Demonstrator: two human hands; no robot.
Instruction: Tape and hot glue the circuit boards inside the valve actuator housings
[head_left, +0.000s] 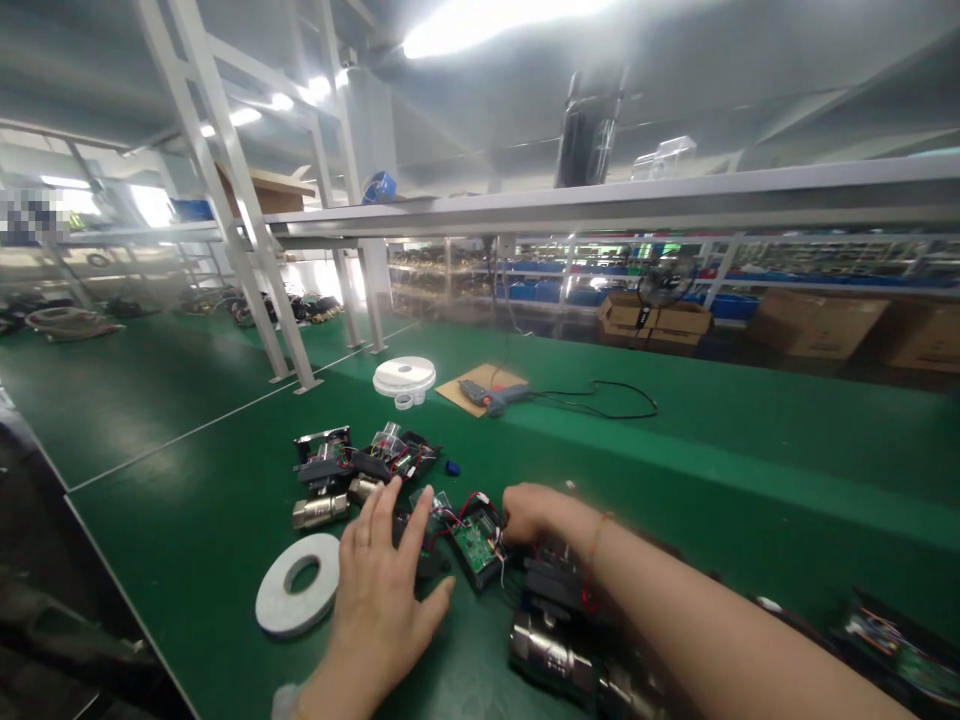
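The open module with its green board lies mid-tabletop, being steadied for wiring work, I judge. Left hand rests spread and released beside it; right hand pinches its edge, near the metal valve.

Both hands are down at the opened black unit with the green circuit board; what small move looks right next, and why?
Probably close the left hand on the black unit to steady it. That hand lies open and flat with fingertips at its left edge, while the right hand is at its right side beside the green circuit board and red wires. Whether the right hand grips anything is unclear.
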